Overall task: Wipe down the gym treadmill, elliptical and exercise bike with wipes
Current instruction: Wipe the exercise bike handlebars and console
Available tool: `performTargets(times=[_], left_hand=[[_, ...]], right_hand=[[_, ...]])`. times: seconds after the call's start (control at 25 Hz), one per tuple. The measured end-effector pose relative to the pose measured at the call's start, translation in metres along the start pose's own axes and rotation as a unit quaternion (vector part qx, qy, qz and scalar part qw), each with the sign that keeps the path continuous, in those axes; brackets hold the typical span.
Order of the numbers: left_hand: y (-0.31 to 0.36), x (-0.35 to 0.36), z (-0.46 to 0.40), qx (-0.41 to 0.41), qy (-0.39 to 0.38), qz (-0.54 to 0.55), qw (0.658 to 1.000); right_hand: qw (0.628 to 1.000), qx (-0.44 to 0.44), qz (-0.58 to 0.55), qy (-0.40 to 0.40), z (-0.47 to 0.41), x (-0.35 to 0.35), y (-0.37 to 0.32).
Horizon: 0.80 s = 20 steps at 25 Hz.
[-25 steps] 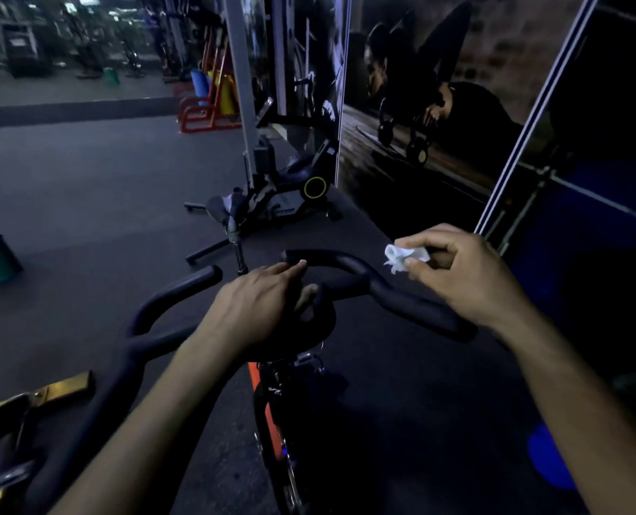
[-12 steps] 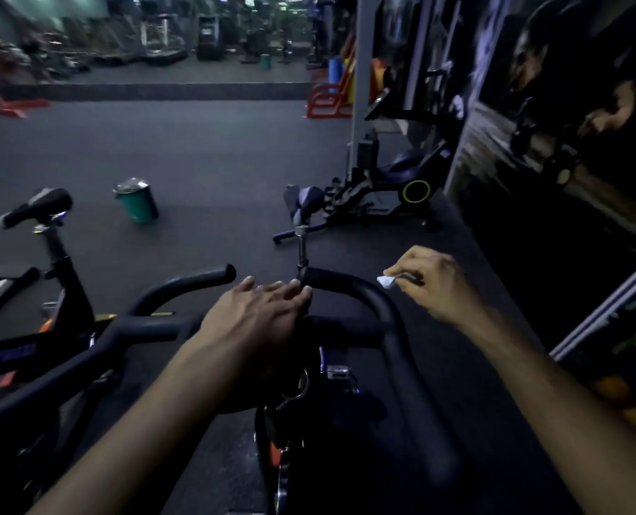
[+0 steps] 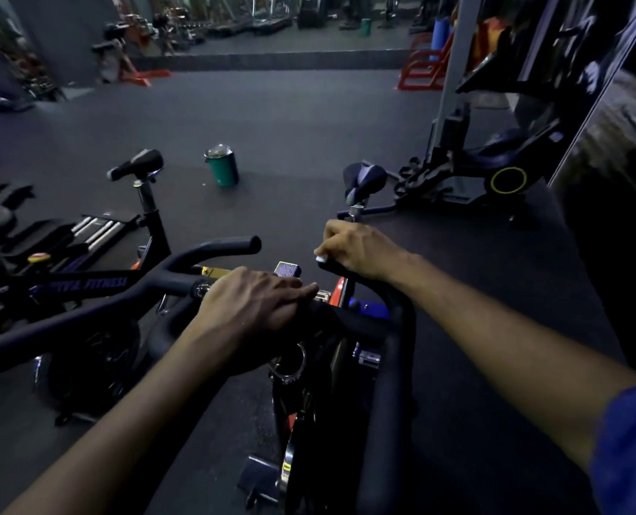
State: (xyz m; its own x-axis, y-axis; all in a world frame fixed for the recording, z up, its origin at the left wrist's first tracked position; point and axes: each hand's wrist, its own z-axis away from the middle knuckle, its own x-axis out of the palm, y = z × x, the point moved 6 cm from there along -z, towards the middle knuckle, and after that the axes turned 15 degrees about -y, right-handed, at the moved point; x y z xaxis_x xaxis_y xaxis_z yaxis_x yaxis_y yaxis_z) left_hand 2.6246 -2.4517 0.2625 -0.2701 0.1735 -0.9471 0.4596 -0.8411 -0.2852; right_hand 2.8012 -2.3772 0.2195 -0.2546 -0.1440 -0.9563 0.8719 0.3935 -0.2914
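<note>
A black exercise bike's handlebar [image 3: 390, 351] fills the lower middle of the head view. My left hand [image 3: 257, 310] rests on the middle of the bar, fingers laid straight over it. My right hand [image 3: 361, 249] curls round the far tip of the right bar and pinches a small white wipe [image 3: 320, 259] against it; only a sliver of the wipe shows under the fingers. The bike's saddle [image 3: 364, 180] stands beyond my right hand.
A second black exercise bike [image 3: 85, 276] stands close on the left, its saddle [image 3: 138, 167] raised. A green bin [image 3: 222, 167] sits on the dark floor ahead. A machine with a yellow-ringed wheel [image 3: 508, 180] stands at right beside a wall panel.
My view has swung left, bringing the second bike and bin into sight. My right hand with the wipe has closed over the right bar's tip. My left hand stays on the bar's middle.
</note>
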Motion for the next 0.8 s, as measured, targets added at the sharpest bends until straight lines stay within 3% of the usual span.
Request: performTargets(times=[0.2, 0.56, 0.68, 0.8], left_hand=[[0.005, -0.009, 0.0, -0.022, 0.008, -0.001, 1.0], [0.005, -0.01, -0.005, -0.071, -0.018, -0.039, 0.997], [0.003, -0.006, -0.004, -0.041, -0.035, -0.015, 0.998], [0.005, 0.006, -0.009, 0.01, -0.082, -0.058, 0.995]], right_hand=[[0.995, -0.061, 0.067, -0.046, 0.013, -0.005, -0.003], [0.996, -0.023, 0.083, -0.014, 0.093, -0.005, 0.036], [0.994, -0.042, 0.105, 0.005, 0.066, -0.003, 0.027], [0.998, -0.031, 0.055, -0.005, 0.022, -0.005, 0.006]])
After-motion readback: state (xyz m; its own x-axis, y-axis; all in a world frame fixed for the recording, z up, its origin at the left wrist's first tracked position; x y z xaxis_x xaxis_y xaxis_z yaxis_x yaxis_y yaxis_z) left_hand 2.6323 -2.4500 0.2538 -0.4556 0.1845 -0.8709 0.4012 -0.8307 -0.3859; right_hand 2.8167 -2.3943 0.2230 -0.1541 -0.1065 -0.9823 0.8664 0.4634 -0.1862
